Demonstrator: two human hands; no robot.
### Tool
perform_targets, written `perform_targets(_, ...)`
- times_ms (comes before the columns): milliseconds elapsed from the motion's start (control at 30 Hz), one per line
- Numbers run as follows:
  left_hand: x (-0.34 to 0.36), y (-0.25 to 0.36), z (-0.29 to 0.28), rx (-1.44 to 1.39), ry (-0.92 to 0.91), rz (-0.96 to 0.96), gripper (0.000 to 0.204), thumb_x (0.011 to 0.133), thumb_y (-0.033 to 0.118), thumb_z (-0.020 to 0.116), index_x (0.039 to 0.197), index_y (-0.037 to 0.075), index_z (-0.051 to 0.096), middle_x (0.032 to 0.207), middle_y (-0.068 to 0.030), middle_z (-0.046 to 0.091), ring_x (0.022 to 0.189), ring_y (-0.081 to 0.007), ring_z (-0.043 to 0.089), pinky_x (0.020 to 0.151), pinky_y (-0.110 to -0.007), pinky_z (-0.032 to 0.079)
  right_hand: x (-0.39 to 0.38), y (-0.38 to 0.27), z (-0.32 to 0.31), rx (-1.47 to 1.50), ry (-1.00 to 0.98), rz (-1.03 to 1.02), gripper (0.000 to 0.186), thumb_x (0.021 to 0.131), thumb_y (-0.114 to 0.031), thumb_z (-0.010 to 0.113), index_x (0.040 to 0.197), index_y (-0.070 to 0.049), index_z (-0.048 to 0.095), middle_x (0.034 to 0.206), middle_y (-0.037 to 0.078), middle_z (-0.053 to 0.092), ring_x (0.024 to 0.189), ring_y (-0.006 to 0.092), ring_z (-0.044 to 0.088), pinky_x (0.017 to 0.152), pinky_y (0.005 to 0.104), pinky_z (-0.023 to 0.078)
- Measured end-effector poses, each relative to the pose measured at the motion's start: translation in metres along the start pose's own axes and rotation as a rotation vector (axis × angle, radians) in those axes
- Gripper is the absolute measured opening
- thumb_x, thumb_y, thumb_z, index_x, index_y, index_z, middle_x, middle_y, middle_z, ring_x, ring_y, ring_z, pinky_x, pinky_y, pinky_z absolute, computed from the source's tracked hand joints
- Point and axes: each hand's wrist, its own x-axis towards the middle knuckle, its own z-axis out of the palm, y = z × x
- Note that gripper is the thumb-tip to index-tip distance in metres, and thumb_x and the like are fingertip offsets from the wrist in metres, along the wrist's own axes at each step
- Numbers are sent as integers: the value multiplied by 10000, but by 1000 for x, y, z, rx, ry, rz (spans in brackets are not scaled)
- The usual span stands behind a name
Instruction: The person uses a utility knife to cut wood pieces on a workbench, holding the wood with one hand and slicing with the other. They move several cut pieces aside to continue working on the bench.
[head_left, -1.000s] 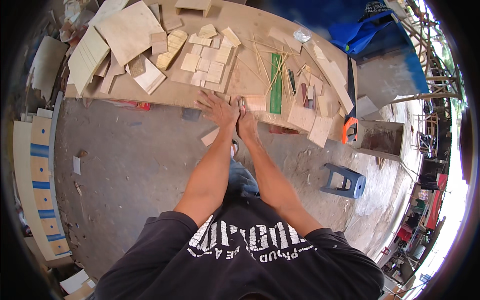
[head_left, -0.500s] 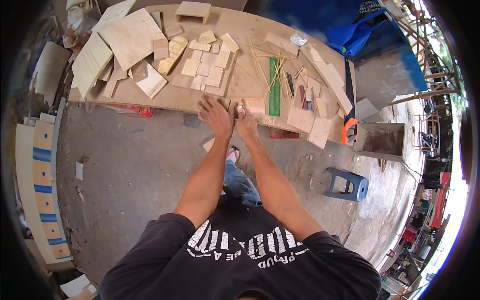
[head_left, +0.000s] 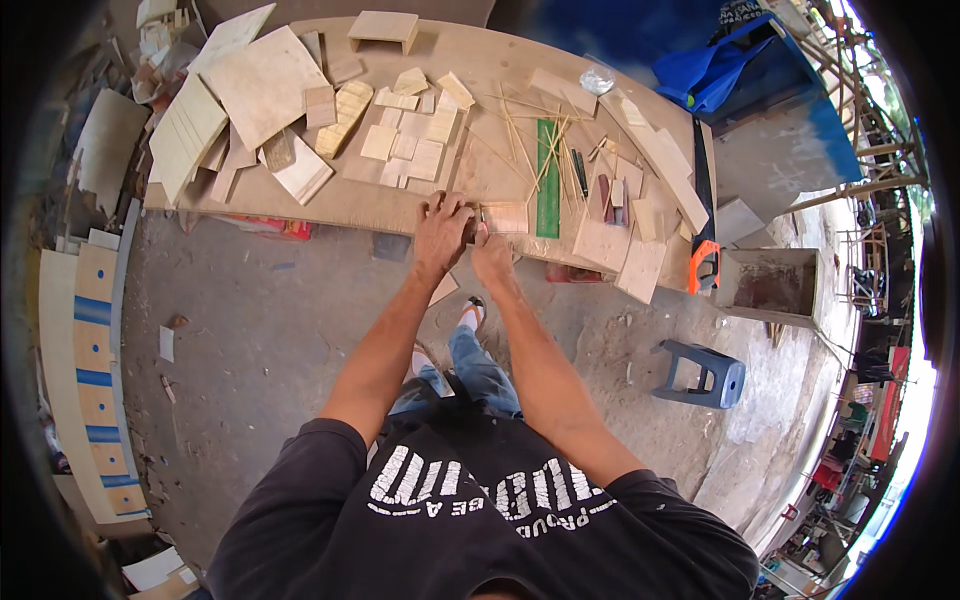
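Note:
At the near edge of the workbench, both hands are close together. My left hand has its fingers bent and pressed down at the edge; whatever lies under them is hidden. Beside it, my right hand is closed, thumb up, on a slim small tool whose shiny tip shows above the thumb. A thin pale wood piece lies flat just beyond the right hand. Left of that, a board bears several small wood blocks fitted side by side.
A green strip, thin sticks and dark pens lie to the right. An orange-handled saw is at the bench's right end. Large wood sheets are piled at left. A blue stool stands on the floor.
My left hand has shifted slightly right and its fingers have curled in more. My right hand has turned slightly and stays closed beside it. My view has moved a little.

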Motion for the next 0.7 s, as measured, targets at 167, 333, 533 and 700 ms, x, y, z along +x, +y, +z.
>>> perform_targets(167,10,-2,8,-9,149,-116,83,838,182,686,905,133,696,1181,-37,551,1198,-328,473,942,-505,371,-4,-6,-3,8,-26,-15,607,1051,-418,386,1066,120,666,1037,405,631,1057,537,612,938,571,468)
perform_targets(333,13,11,3,-44,67,-29,121,840,173,677,934,114,724,1182,-39,551,1196,-332,473,946,-515,370,-2,-1,-5,21,-12,26,589,1052,-407,383,1108,111,658,1059,407,626,1067,536,608,935,573,468)
perform_targets(533,19,2,2,-83,3,-33,125,817,138,691,928,117,744,1164,-26,552,1163,-312,486,932,-480,386,-8,1,3,38,37,-32,585,1048,-402,388,1051,115,661,1061,405,628,1067,532,610,940,571,469)
perform_targets(700,21,0,5,-83,14,-37,129,815,136,696,928,128,757,1153,-19,553,1159,-308,489,926,-469,389,-3,1,3,-8,30,-7,598,1040,-419,401,1004,111,677,1020,402,638,1035,534,624,929,571,478)
